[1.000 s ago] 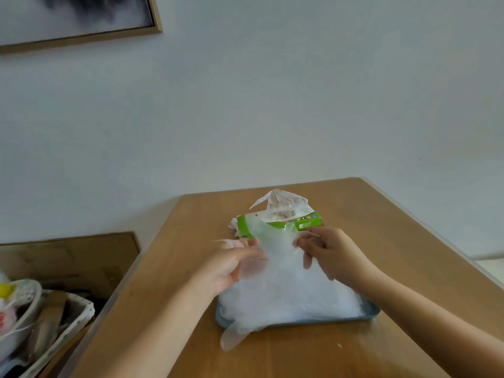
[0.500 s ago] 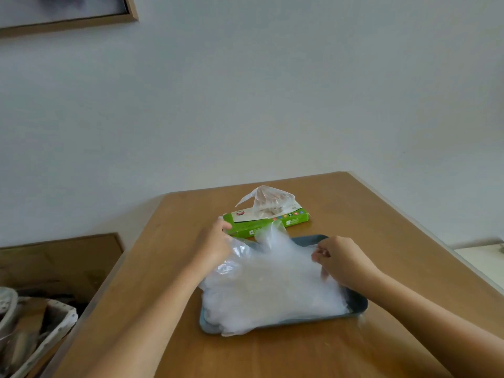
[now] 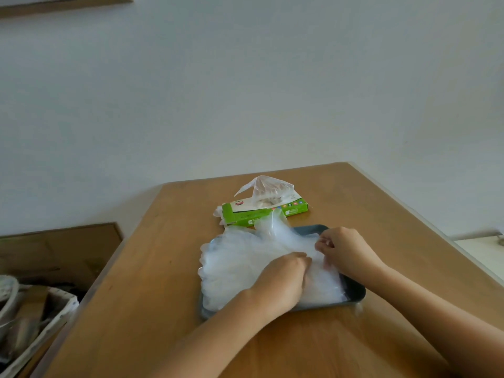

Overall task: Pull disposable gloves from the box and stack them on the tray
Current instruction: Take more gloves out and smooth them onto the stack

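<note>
A dark grey tray [image 3: 354, 294] sits on the wooden table [image 3: 169, 282] and holds a pile of clear plastic gloves [image 3: 234, 266] that spills over its left rim. Behind it lies a green and white glove box [image 3: 253, 214] with a clear glove [image 3: 268, 188] sticking up from its opening. My left hand [image 3: 281, 282] rests palm down on the middle of the pile, fingers toward the right. My right hand [image 3: 343, 246] is at the pile's right side, its fingers curled and pinching the top glove's edge.
The table's left edge drops to a lower wooden surface [image 3: 60, 249] and a cluttered basket [image 3: 32, 317] at the bottom left. A white wall stands behind the table, with a picture frame [image 3: 65, 4] at the top left. A white ledge [image 3: 482, 246] shows at the far right.
The glove held up between both hands came down onto the pile. My left hand moved from the pile's far left corner to its middle; my right hand stays at the right edge.
</note>
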The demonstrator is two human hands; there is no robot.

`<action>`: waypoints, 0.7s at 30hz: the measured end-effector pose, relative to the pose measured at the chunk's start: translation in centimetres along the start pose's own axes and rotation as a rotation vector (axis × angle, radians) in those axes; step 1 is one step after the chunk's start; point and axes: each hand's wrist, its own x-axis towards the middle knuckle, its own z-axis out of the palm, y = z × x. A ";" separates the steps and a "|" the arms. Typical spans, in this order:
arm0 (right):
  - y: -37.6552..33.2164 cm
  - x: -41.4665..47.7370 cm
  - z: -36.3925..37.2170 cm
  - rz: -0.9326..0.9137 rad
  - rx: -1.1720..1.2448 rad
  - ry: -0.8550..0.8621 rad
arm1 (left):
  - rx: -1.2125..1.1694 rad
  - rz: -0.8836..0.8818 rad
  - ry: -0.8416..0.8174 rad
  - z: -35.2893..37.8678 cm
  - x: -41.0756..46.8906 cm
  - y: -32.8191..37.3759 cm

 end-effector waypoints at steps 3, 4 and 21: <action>-0.6 -0.6 -0.2 -0.011 -0.100 0.056 | 0.036 -0.035 -0.043 0.3 0.4 0.0; -1.0 -1.0 -0.3 -0.045 -0.157 0.106 | 0.055 -0.061 -0.068 0.3 0.6 0.1; 0.3 -2.3 -1.0 -0.342 -0.591 -0.235 | 0.443 0.017 -0.114 -3.0 -1.9 -4.3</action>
